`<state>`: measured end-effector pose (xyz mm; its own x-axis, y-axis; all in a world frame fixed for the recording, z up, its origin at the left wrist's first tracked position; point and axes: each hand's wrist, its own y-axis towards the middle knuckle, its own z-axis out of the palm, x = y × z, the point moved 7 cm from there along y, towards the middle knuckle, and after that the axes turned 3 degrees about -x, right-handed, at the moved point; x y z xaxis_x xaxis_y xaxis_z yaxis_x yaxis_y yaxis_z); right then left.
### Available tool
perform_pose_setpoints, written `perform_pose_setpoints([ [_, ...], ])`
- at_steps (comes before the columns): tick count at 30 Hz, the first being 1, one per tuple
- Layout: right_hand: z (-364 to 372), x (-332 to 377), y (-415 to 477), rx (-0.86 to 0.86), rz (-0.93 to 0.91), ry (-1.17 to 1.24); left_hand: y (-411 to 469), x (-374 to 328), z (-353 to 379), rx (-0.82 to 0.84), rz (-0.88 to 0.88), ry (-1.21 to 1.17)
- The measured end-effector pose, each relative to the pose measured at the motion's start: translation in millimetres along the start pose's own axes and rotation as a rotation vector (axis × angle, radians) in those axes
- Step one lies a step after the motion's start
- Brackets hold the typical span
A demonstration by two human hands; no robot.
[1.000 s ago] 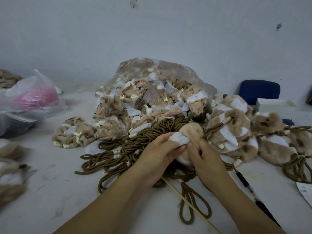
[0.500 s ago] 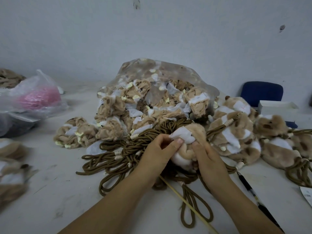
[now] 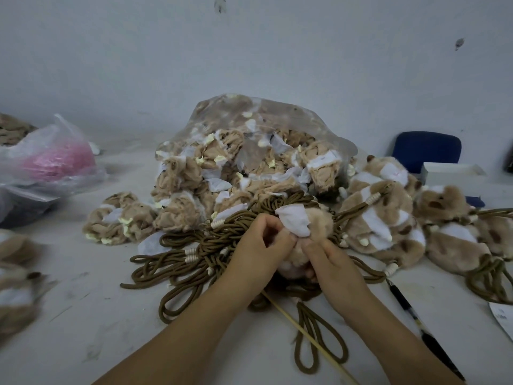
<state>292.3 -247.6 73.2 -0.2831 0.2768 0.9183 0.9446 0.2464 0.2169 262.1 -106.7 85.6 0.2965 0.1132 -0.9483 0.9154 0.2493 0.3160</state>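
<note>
Pinching the tan plush toy with left hand and right hand drawn closer together than half a second ago, fingertips almost meeting under its white patch. Knuckles up, fingers curled into the fur. Held over the brown cords mid-desk, long axis roughly near-to-far, patch toward the far edge.

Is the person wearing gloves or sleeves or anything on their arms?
No. The left hand and the right hand wear no gloves, rings or watch. The left forearm and the right forearm are bare too, with no sleeve in view.
</note>
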Motion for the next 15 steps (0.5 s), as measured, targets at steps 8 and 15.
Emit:
perform_pose_setpoints([
  [8,-18,16,2,-0.113,-0.111,-0.106,0,-7,-11,-0.101,0.054,0.132],
  [15,-24,43,-3,-0.251,-0.426,-0.366,-8,-17,4,-0.002,0.161,0.267],
])
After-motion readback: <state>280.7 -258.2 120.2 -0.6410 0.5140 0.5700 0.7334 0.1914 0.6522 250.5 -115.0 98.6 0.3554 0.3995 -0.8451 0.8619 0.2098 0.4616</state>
